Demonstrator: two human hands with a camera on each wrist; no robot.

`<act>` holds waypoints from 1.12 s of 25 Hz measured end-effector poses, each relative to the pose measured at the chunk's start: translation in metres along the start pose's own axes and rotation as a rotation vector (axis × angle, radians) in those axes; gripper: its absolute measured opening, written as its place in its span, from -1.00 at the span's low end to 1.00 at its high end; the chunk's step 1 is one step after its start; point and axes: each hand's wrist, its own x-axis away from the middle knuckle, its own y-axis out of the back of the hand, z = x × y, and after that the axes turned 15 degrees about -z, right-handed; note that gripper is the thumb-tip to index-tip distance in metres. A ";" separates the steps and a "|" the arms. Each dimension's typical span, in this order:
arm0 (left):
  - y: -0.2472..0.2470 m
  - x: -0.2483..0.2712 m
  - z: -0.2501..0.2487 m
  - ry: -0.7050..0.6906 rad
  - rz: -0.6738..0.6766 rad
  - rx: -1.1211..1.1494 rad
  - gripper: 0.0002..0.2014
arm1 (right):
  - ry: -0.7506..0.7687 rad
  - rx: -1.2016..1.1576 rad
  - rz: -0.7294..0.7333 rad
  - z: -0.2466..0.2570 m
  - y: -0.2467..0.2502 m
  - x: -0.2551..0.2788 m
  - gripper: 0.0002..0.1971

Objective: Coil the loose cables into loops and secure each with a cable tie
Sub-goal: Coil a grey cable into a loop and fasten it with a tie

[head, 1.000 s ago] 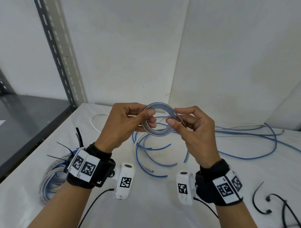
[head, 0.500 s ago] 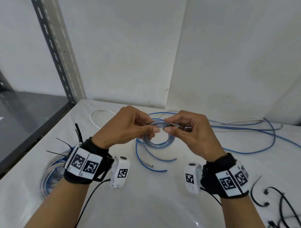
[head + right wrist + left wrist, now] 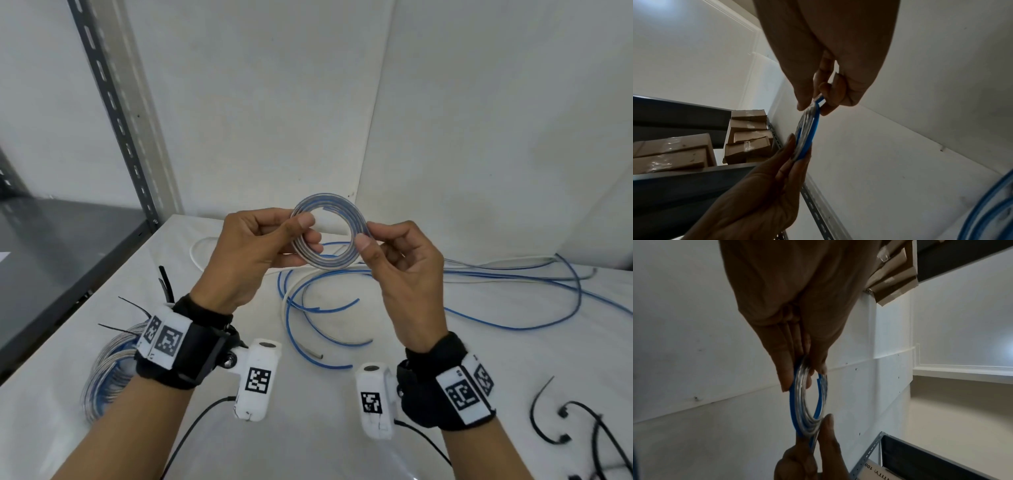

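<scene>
A small coil of blue and clear cable [image 3: 329, 233] [image 3: 807, 400] [image 3: 807, 131] hangs in the air above the white table [image 3: 308, 438], held between both hands. My left hand [image 3: 301, 236] pinches its left side between thumb and fingers. My right hand [image 3: 368, 240] pinches the right side the same way. One cable end sticks out along the coil's upper inner edge. Loose blue and white cables [image 3: 342, 308] lie spread on the table below. Black cable ties [image 3: 551, 421] lie at the front right, and more cable ties [image 3: 137, 308] by a larger coil.
A larger bound coil [image 3: 109, 370] of clear and blue cable lies at the table's left edge, partly behind my left wrist. A grey metal shelf [image 3: 51, 257] with a slotted upright [image 3: 116, 113] stands to the left. White walls close the back and right. Cardboard boxes [image 3: 748, 138] sit on upper shelves.
Both hands lifted the small coil from just above the table and tilted it so its opening faces me. The grips stayed on its left and right sides.
</scene>
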 end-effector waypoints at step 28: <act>-0.011 0.000 0.001 0.218 0.148 0.070 -0.49 | 0.082 0.104 0.098 -0.004 0.005 -0.004 -0.95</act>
